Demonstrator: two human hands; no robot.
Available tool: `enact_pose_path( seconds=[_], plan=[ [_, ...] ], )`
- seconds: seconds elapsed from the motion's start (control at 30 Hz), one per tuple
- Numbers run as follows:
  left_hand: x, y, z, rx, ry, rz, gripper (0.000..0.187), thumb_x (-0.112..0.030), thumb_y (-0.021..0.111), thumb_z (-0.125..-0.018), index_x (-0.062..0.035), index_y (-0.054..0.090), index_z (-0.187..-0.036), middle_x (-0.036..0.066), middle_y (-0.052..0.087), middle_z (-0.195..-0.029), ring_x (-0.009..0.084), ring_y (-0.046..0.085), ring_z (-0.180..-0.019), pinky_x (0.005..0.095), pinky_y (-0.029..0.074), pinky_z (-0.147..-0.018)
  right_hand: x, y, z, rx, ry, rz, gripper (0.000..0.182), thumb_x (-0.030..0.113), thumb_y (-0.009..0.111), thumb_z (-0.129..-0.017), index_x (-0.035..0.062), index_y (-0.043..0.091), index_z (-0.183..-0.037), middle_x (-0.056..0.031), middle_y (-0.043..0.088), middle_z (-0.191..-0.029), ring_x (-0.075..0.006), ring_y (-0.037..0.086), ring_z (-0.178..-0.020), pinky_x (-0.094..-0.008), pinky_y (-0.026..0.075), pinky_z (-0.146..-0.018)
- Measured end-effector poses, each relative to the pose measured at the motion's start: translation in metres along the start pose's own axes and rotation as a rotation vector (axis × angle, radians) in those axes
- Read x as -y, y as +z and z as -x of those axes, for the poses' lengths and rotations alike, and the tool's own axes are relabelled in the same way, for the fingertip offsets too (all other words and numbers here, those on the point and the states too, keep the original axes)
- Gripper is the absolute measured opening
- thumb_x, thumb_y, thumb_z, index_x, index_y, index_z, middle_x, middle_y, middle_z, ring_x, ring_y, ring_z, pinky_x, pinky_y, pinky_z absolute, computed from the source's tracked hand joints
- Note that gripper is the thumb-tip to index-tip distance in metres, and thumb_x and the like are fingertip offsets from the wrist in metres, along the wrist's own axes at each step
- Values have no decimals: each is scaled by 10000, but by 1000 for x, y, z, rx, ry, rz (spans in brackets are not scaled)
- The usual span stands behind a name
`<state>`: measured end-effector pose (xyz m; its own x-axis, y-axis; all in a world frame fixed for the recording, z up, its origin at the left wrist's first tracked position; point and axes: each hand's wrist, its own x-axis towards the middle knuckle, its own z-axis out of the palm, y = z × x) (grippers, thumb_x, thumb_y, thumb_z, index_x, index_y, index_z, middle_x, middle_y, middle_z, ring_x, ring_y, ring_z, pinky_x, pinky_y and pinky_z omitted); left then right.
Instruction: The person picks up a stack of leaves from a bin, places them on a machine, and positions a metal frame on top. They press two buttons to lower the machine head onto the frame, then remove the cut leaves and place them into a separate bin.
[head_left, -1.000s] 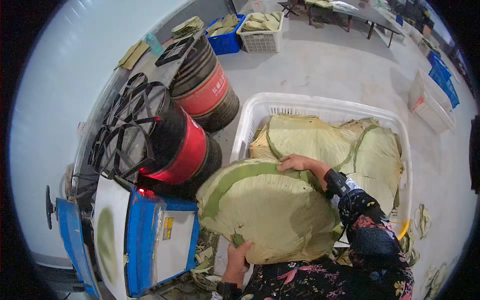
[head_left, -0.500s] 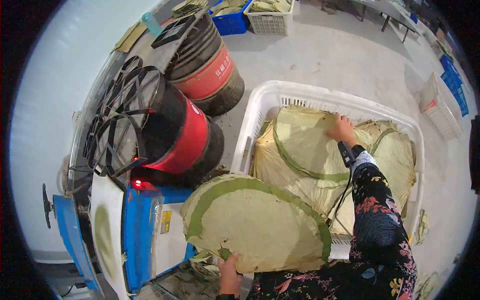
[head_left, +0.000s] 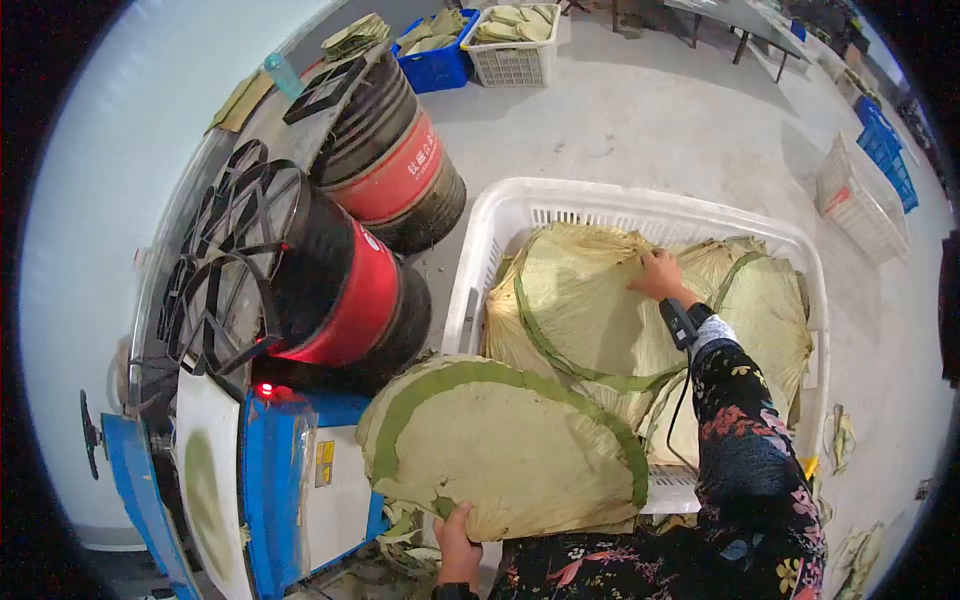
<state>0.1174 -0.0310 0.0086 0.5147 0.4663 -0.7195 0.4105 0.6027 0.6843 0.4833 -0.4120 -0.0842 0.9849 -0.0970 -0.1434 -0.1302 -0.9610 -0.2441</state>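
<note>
My left hand [head_left: 458,545] is closed on the lower edge of a large half-round dried lotus leaf [head_left: 510,450], pale green with a darker green band along its curve. It is held low in front of me, overlapping the near left corner of a white plastic crate [head_left: 640,195]. More dried lotus leaves are piled flat in that crate. My right hand [head_left: 660,275] reaches over the pile, fingers curled on the upper edge of the topmost leaf [head_left: 590,300]. A small dark device [head_left: 679,324] is strapped at my right wrist.
Two black-and-red drums [head_left: 350,290] [head_left: 390,165] stand at left, the nearer with black metal frames [head_left: 225,270] on top. A blue-and-white machine [head_left: 300,470] is below them. Leaf-filled blue [head_left: 437,65] and white [head_left: 513,65] baskets sit behind; another white crate [head_left: 860,195] is right.
The whole view has shifted, with the crate and drums now slightly lower and further left. My right fingers look more curled at the leaf's edge. My left hand keeps its hold.
</note>
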Motion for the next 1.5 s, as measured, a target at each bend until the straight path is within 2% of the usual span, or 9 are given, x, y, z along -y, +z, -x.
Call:
enact_pose_path(
  seconds=[0.4,0.63,0.77,0.97,1.1,1.13,1.23,1.43,1.5],
  plan=[
    [0,-1,-2,1,57,-18,439,-8,566,-762,-38,444,-1183,100,558,-1049,237,588,-899,376,513,-743,9,-6,0,109,42,-182,701,402,773,-626,98,467,-1179,-198,481,-1227,-371,480,-1113,-449,432,-871],
    [-131,-2,40,-97,710,-279,493,85,593,-692,3,481,-1166,81,546,-1076,183,567,-867,313,499,-741,-3,-22,-3,173,54,-278,666,331,750,-655,30,446,-1166,-216,530,-1097,-385,528,-1005,-428,442,-842],
    [-188,36,76,-266,1127,-290,473,72,611,-713,22,484,-1167,91,560,-1080,186,559,-896,325,479,-802,13,-25,13,-332,-98,29,587,330,721,-687,11,463,-1107,-211,541,-1134,-383,541,-1001,-443,449,-830],
    [-157,80,39,-257,1905,-1330,401,-51,641,-688,0,549,-1075,166,605,-987,332,594,-877,412,480,-776,136,-60,181,662,-700,-1065,679,257,684,-777,-2,329,-1295,-147,463,-1246,-251,461,-1134,-393,401,-953],
    [-65,82,2,23,1709,-1668,236,-134,522,-748,-25,543,-957,119,552,-880,270,552,-801,374,443,-641,189,2,278,791,-439,-1508,520,232,643,-812,27,413,-1231,-97,466,-1234,-204,451,-1120,-382,395,-937],
    [-42,76,-6,78,1742,-1620,232,-157,515,-755,-27,541,-946,109,540,-853,262,541,-789,366,434,-633,203,-21,293,999,69,-1967,444,215,631,-818,52,451,-1190,-92,508,-1172,-190,483,-1060,-378,407,-901],
    [-21,67,-3,4,1674,-1718,231,-147,548,-739,-20,539,-932,118,552,-909,272,545,-844,372,444,-671,201,17,301,928,554,-2085,430,189,636,-812,70,456,-1184,-90,542,-1107,-202,518,-981,-370,424,-865],
    [-4,13,20,532,1514,-1222,251,-149,606,-752,-12,549,-954,132,587,-956,287,568,-898,363,460,-763,200,41,287,740,540,-1970,351,147,566,-852,30,455,-1164,-108,538,-1126,-264,537,-1010,-411,442,-872],
    [6,-11,25,602,1091,-1130,241,-167,580,-788,-32,561,-987,142,591,-923,295,572,-874,350,469,-753,201,36,285,740,560,-1972,340,131,572,-844,25,462,-1147,-102,544,-1111,-262,544,-1003,-405,445,-873]
  ],
)
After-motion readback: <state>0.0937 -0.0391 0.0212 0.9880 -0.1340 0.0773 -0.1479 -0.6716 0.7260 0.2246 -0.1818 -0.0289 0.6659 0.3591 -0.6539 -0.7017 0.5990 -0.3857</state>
